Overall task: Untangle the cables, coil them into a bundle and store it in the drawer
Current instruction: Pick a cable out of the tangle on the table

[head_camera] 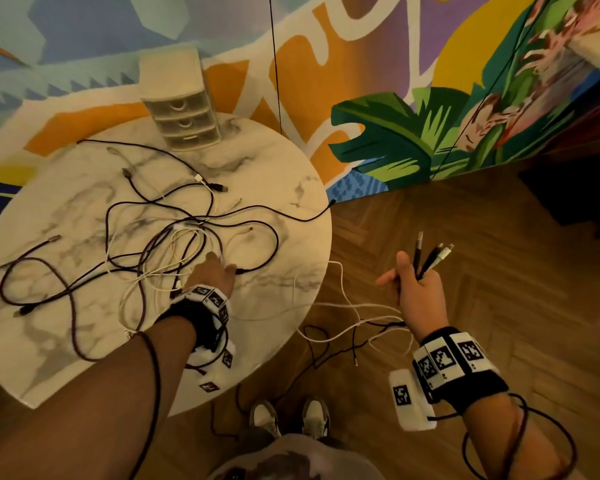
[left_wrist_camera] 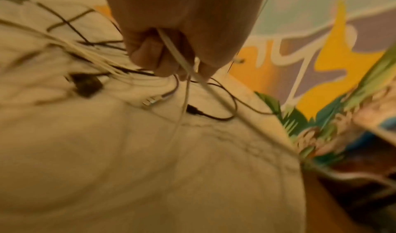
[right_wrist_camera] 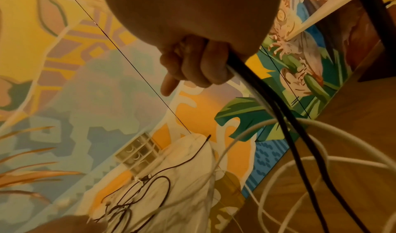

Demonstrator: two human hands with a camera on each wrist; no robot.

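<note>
A tangle of black and white cables (head_camera: 160,251) sprawls over the round marble table (head_camera: 284,188). My left hand (head_camera: 219,268) reaches into the tangle, and in the left wrist view its curled fingers (left_wrist_camera: 150,57) pinch a white cable (left_wrist_camera: 182,64). My right hand (head_camera: 418,285) hovers over the floor to the right of the table, gripping several cable ends (head_camera: 430,258) whose plugs point upward; its forefinger sticks out. Their black and white lengths (right_wrist_camera: 285,118) hang below the fist and loop back toward the table. A small beige drawer unit (head_camera: 182,112) stands at the table's far edge, drawers closed.
A colourful mural wall (head_camera: 395,81) rises behind the table. Wooden parquet floor (head_camera: 465,237) lies to the right. Cable loops (head_camera: 343,327) dangle off the table's near right edge. My shoes (head_camera: 291,417) stand just below the table.
</note>
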